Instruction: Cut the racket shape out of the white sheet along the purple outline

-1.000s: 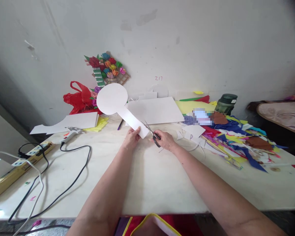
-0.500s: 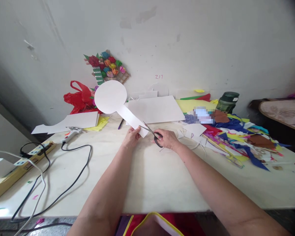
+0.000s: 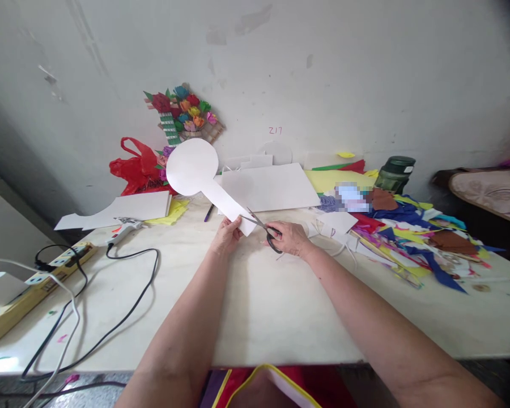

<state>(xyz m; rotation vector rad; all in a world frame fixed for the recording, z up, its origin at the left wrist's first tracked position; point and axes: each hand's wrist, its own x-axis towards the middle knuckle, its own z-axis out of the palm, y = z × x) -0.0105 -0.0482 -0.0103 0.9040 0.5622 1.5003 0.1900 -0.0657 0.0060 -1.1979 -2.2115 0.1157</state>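
My left hand (image 3: 228, 234) is closed on the lower end of a white paper cutout (image 3: 192, 168), a round disc with a long straight strip. The disc points up and to the left, above the table. My right hand (image 3: 292, 239) grips the black handles of a pair of scissors (image 3: 265, 227). Their blades are parted around the strip near its lower end, close to my left fingertips. Behind the hands lies a flat white sheet (image 3: 268, 188).
A glue gun (image 3: 125, 231) and a power strip (image 3: 38, 283) with loose cords lie at left. Colourful scraps (image 3: 425, 226) and a green bottle (image 3: 394, 174) are at right. A red bag (image 3: 134, 170) and paper flowers (image 3: 191, 110) stand by the wall (image 3: 348, 85).
The paper disc has shifted slightly to the right. Both hands and the scissors stay in nearly the same place, with the blades still parted at the strip.
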